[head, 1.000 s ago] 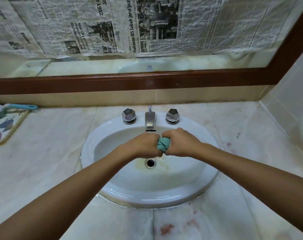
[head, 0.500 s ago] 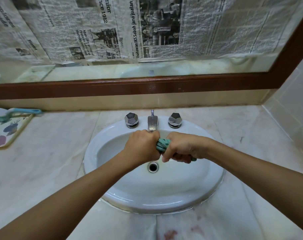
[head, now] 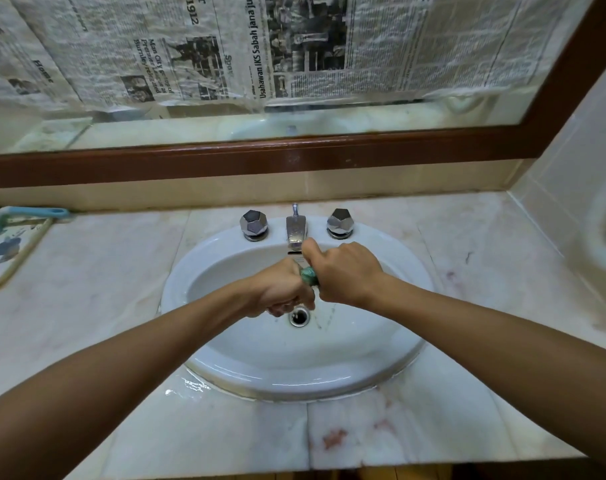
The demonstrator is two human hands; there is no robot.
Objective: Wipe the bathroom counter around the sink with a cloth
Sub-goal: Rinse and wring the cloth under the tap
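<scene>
A small teal cloth (head: 309, 276) is twisted tight between my two hands over the white oval sink (head: 225, 368). My left hand (head: 280, 289) grips its lower end, just above the drain (head: 298, 317). My right hand (head: 346, 275) grips the upper end, close under the chrome spout (head: 296, 230). Only a short green band of cloth shows between the fists. Thin streams of water fall from it into the basin. The pale marble counter (head: 97, 282) surrounds the sink, with reddish stains in front (head: 332, 438).
Two faceted chrome tap knobs (head: 253, 223) (head: 340, 221) flank the spout. A patterned mat (head: 7, 251) with a blue-handled brush (head: 38, 213) lies at the far left. A wood-framed mirror (head: 294, 157) covered in newspaper stands behind. A small puddle (head: 190, 386) sits at the sink's front-left rim.
My hands turned in opposite ways on the cloth, the right rising toward the spout and the left dropping toward the drain. Water now runs from the cloth.
</scene>
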